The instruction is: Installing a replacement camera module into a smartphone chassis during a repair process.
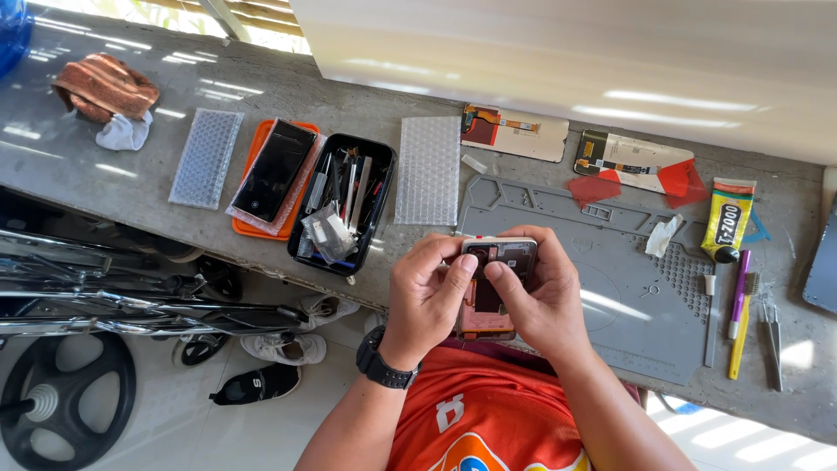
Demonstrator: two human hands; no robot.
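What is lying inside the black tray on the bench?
The black tray holds thin hand tools packed side by side, with a small clear plastic bag on top. Its bottom is covered, so anything underneath is hidden.

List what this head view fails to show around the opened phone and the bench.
- Opened phone frame: sides hidden by left hand and right hand.
- Black tool tray: contents too small and jumbled to identify.
- Dark flat panel: cut by the right edge.
- Blue object: cut by the top-left corner.

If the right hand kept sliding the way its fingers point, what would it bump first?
The right hand points left across the opened phone, so it would probably meet the left hand thumb, already close by. Depth is hard to judge.
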